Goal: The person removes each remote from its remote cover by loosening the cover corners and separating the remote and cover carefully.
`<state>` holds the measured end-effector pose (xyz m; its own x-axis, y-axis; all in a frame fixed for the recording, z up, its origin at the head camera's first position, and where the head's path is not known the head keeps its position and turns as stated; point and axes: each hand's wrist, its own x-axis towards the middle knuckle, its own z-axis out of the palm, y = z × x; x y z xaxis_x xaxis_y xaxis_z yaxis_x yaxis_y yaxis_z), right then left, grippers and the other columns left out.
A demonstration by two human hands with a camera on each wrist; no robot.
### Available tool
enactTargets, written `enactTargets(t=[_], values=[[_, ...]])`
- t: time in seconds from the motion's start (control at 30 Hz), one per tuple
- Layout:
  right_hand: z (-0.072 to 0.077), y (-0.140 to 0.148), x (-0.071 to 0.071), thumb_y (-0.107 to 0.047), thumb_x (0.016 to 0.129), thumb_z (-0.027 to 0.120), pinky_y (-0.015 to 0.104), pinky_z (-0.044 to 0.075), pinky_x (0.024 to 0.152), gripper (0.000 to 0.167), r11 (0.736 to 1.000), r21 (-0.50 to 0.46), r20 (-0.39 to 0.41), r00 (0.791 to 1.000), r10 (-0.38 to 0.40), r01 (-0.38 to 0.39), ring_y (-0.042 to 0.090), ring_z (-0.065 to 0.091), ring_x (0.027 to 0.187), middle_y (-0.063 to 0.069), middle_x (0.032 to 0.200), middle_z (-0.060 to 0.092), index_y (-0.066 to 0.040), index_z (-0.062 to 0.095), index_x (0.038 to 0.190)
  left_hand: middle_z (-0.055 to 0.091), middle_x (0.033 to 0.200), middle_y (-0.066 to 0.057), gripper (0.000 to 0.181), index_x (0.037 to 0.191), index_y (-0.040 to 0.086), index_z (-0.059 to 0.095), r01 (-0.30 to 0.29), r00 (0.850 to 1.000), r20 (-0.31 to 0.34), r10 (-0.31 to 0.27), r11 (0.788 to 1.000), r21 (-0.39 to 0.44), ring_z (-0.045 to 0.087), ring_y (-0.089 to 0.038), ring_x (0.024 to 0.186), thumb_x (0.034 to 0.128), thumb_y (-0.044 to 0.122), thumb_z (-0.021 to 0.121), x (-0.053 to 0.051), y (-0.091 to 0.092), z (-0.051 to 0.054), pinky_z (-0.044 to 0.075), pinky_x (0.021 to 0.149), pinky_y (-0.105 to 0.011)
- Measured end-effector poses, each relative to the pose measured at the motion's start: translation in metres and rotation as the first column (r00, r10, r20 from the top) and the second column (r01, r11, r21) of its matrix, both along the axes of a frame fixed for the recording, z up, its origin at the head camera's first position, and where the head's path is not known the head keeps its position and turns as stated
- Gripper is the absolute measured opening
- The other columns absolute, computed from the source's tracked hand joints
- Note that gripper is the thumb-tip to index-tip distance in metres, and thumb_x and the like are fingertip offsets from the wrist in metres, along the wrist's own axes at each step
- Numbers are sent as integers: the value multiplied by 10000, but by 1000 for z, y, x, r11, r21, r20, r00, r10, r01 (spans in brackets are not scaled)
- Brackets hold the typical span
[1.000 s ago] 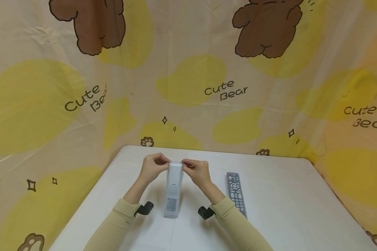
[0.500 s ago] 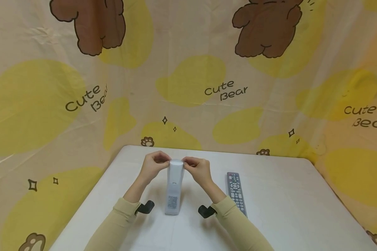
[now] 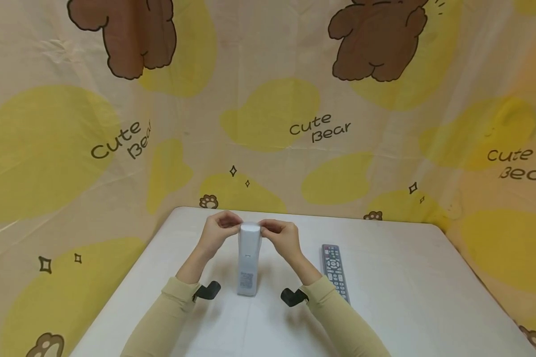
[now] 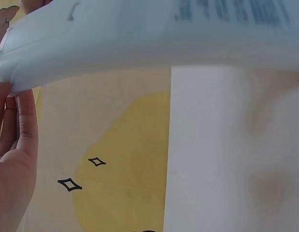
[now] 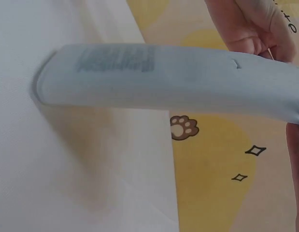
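A pale remote control point(image 3: 248, 263) stands tilted between my hands, its back with a printed label facing me. A thin translucent cover seems to surround it. My left hand point(image 3: 215, 235) pinches the left side of the upper end with thumb and fingertips. On the opposite side, my right hand point(image 3: 286, 240) pinches the same end. In the right wrist view the label point(image 5: 118, 58) and a small latch mark show on the remote's back; whether its lower end touches the table is unclear. The remote's front is hidden. In the left wrist view, it crosses above my left hand point(image 4: 16, 169).
A dark grey remote control point(image 3: 334, 265) lies buttons up on the white table point(image 3: 397, 282), partly behind my right sleeve point(image 3: 339, 315). Black wrist cameras point(image 3: 207, 291) sit at both cuffs. A patterned curtain point(image 3: 268, 119) hangs behind the table's far edge.
Both hands and the pale remote have moved slightly up in the head view. The remote's lower end has shifted up and a little right. The dark remote lies still.
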<state>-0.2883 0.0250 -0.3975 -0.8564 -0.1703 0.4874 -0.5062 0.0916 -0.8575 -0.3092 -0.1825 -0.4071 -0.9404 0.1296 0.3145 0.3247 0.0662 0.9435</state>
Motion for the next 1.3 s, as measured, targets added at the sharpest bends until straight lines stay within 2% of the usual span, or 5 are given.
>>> enactTargets(t=[0.17, 0.4, 0.87, 1.2, 1.3], values=[[2, 0, -1, 52, 824, 650, 227, 570, 739, 151, 1000, 1, 1, 1000, 1, -1, 218, 694, 848, 247, 933, 703, 102, 700, 957, 676, 905, 0, 237, 1008, -116, 594, -1, 1000, -25, 1, 1000, 16, 651, -143, 891, 811, -28, 693, 0, 0, 2, 541, 808, -209], [4, 0, -4, 38, 817, 678, 207, 560, 750, 145, 1000, -24, -27, 1000, 2, -2, 110, 682, 833, 241, 934, 705, 92, 705, 949, 668, 936, -67, 253, 1018, -127, 583, -1, 1000, -16, 1, 1000, 28, 649, -109, 877, 805, -45, 692, 0, 0, 3, 544, 808, -204], [-4, 3, -5, -1, 831, 686, 211, 560, 766, 188, 1000, -21, 53, 998, 17, -16, 307, 682, 908, 241, 994, 694, 83, 693, 999, 687, 903, 19, 204, 1014, -33, 618, -21, 997, 80, 18, 999, 34, 649, -151, 902, 823, -1, 684, -4, -2, -11, 549, 835, -293], [-4, 2, -3, -32, 831, 696, 269, 571, 786, 203, 1000, -3, 89, 996, 2, -2, 194, 683, 881, 216, 1003, 700, 53, 699, 1016, 673, 892, -4, 227, 1028, -47, 621, -98, 982, 167, 93, 995, 23, 628, -163, 896, 820, 9, 690, 2, 2, -7, 536, 859, -320], [-4, 3, -3, -45, 836, 697, 269, 569, 794, 211, 1000, 0, 105, 994, 5, -5, 192, 681, 891, 211, 1010, 701, 53, 698, 1022, 672, 876, 11, 224, 1031, -58, 622, -102, 977, 190, 97, 995, 19, 622, -145, 880, 822, -3, 679, 8, 4, 1, 536, 857, -315]])
